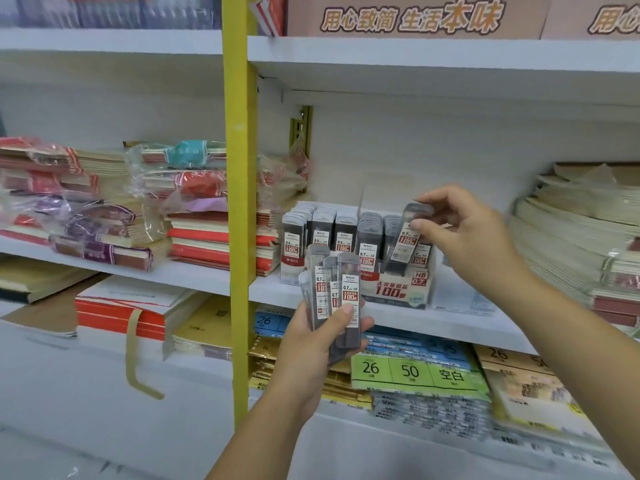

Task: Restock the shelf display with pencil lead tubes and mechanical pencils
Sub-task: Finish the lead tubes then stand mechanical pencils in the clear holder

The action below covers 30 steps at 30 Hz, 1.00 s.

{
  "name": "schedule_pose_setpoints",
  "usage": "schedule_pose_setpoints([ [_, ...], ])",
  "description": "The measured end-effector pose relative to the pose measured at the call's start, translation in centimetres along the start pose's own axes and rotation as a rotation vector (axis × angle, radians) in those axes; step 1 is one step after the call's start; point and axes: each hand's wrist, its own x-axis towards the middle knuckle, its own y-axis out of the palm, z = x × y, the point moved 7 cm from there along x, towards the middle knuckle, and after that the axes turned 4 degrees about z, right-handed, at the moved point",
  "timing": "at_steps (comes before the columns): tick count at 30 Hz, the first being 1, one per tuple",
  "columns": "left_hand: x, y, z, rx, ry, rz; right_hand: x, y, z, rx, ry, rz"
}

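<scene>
With the right grip point(464, 237), pinches one lead tube point(407, 237) (clear case, dark leads, red-and-white 0.7 label), tilted above the display box point(398, 289) on the white shelf point(460, 325). With the left grip point(311, 344), clasps a fan of spare tubes point(349, 289) just below.

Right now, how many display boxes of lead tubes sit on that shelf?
2: the 0.5 box at left, the 0.7 box right beside it. More may hide behind.

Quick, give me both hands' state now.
Left hand: grips a bunch of lead tubes.
Right hand: pinches one lead tube over the display box.
</scene>
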Motion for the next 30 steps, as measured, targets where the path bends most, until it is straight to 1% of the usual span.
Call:
schedule_pose_setpoints([
  [6, 0.4, 0.3, 0.0, 0.005, -0.011, 0.025, 0.6, 2.2, -2.0, -0.299, 0.041, 0.044],
  [10, 0.4, 0.7, 0.2, 0.019, -0.027, 0.04, -0.7, 2.7, -1.8, -0.592, -0.059, -0.017],
  [12, 0.4, 1.0, 0.3, 0.022, -0.039, 0.046, -1.3, 2.8, -1.6, -0.677, -0.081, -0.041],
  [14, 0.2, 1.3, 0.3, 0.013, -0.049, 0.051, -2.1, 2.9, -1.5, -0.7, -0.077, -0.064],
  [16, 0.0, 1.7, 0.3, 0.004, -0.059, 0.067, -3.3, 2.6, -0.9, -0.572, -0.111, -0.124],
  [17, -0.1, 1.9, 0.2, 0.008, -0.064, 0.079, -3.9, 2.5, -0.6, -0.438, -0.117, -0.137],
  [18, -0.2, 2.1, 0.2, 0.014, -0.069, 0.093, -4.3, 2.6, -0.5, -0.279, -0.086, -0.109],
  [19, -0.2, 2.3, 0.1, 0.02, -0.076, 0.108, -4.5, 3.0, -0.6, -0.119, -0.025, -0.044],
  [21, -0.3, 2.7, 0.2, 0.017, -0.092, 0.136, -4.8, 4.6, -1.0, 0.14, 0.145, 0.144],
  [22, -0.3, 2.8, 0.3, 0.016, -0.098, 0.147, -5.0, 5.3, -1.2, 0.233, 0.217, 0.217],
  [24, -0.4, 3.0, 0.4, 0.023, -0.102, 0.159, -5.2, 5.6, -1.2, 0.324, 0.27, 0.261],
  [27, -0.4, 2.9, 0.5, 0.045, -0.085, 0.143, -5.2, 4.5, -1.2, 0.32, 0.267, 0.194],
  [28, -0.4, 2.8, 0.5, 0.052, -0.074, 0.136, -5.0, 3.7, -1.3, 0.312, 0.271, 0.137],
  [30, -0.3, 2.4, 0.2, 0.068, -0.049, 0.114, -4.4, 1.1, -1.6, 0.3, 0.258, -0.042],
])
